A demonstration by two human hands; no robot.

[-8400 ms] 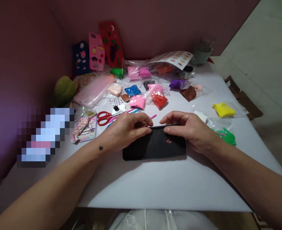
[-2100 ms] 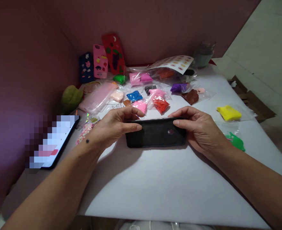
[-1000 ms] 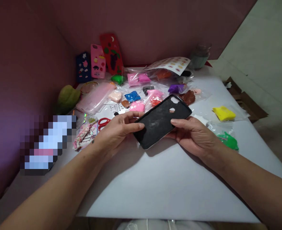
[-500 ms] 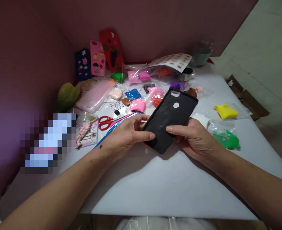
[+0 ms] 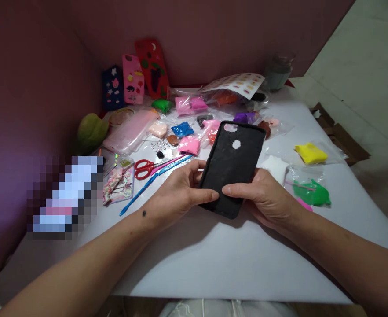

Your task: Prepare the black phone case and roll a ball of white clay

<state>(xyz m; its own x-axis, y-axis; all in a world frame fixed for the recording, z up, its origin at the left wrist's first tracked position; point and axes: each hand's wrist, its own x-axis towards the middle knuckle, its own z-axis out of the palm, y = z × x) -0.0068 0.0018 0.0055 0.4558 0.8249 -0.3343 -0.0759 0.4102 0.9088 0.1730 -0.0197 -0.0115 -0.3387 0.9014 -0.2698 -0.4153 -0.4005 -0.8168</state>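
Between both hands, above the white tabletop, is a black phone case with a camera cutout and a round hole near its top. It tilts slightly to the right. My left hand grips its lower left edge, the thumb lying on the black surface and the fingers underneath. On the lower right, my right hand holds it the same way, its thumb tip close to the left thumb. The fingers behind the case are mostly hidden. Left of my left hand lie a blue stick tool and red-handled scissors.
Packets of coloured clay, such as blue, yellow and green, lie about. Decorated cases, one of them red, lean on the back wall. A clear pink case, a glass jar and a pixelated screen are also here.
The black case has turned more upright and shifted slightly down. My right thumb has slid left, nearer the left thumb. More of the blue stick tool shows beside my left hand.
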